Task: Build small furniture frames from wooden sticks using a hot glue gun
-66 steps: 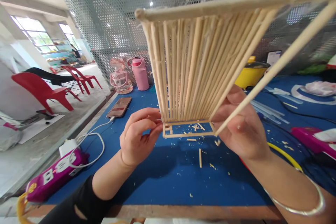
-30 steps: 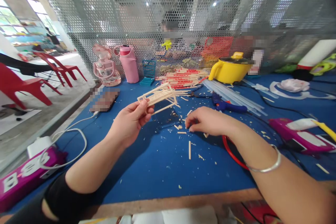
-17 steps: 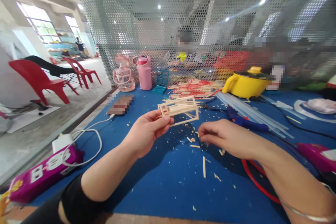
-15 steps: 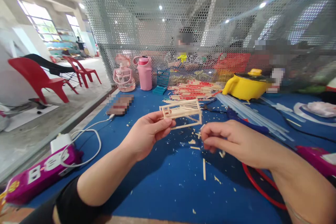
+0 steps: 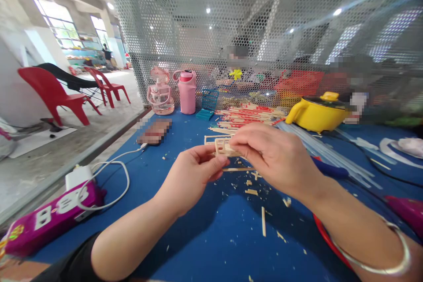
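A small frame of pale wooden sticks (image 5: 222, 146) is held above the blue table. My left hand (image 5: 194, 169) pinches its left end between thumb and fingers. My right hand (image 5: 274, 152) is closed at the frame's upper right part and covers much of it; whether a separate piece is between those fingertips is hidden. Below the frame, short stick offcuts (image 5: 263, 221) and shavings lie on the table. Behind it is a pile of red-marked sticks (image 5: 253, 114).
Beyond are a pink tumbler (image 5: 187, 92), a clear bottle (image 5: 161, 97), a teal stand (image 5: 208, 103) and a yellow pot (image 5: 317, 114). A phone (image 5: 154, 132) and purple power strip (image 5: 54, 213) are left. Clear glue sticks (image 5: 330, 161) and a blue-handled tool (image 5: 330, 169) lie right.
My right hand has moved up and left onto the wooden frame, its fingers now at the frame's upper right part. My left hand still holds the left end. The view has shifted slightly.
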{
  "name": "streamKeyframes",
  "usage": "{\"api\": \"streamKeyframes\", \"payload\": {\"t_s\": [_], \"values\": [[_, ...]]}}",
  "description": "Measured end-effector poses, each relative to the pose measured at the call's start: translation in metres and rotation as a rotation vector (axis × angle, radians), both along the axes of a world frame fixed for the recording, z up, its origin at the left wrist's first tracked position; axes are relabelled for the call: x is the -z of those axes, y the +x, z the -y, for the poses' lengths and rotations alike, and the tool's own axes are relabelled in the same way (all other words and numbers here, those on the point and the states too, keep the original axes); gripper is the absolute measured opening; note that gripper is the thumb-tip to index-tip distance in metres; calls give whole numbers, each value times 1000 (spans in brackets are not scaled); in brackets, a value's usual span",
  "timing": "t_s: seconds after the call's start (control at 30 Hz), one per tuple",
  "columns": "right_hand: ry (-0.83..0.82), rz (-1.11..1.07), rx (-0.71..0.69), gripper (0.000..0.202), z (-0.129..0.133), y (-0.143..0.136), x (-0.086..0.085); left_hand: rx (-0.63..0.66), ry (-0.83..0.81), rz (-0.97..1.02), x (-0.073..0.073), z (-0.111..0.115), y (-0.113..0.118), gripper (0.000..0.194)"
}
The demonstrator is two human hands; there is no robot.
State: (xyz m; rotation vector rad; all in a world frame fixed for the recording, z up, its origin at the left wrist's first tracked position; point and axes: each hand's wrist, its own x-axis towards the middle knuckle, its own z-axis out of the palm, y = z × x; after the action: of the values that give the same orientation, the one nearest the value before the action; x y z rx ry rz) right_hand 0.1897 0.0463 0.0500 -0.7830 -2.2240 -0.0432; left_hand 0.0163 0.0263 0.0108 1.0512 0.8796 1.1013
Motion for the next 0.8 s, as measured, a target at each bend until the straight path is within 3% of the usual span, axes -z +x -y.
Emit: {"api": "streamKeyframes", "payload": {"t_s": [0.13, 0.33, 0.5, 0.63, 0.8], "values": [[24, 3, -17, 17, -3, -1, 5, -78, 4, -45, 2, -2, 0, 32], [104, -80, 116, 8, -11, 4, 3, -145, -37, -108, -4, -4, -4, 34], [-9, -145, 196, 6, -22, 0, 28, -132, -32, -142, -3, -4, -2, 34], [162, -162, 214, 6, -20, -4, 42, -130, 48, -233, 2, -2, -3, 34], [228, -89, 190, 7, -14, -6, 34, -129, 169, -364, -2, 5, -8, 35]]}}
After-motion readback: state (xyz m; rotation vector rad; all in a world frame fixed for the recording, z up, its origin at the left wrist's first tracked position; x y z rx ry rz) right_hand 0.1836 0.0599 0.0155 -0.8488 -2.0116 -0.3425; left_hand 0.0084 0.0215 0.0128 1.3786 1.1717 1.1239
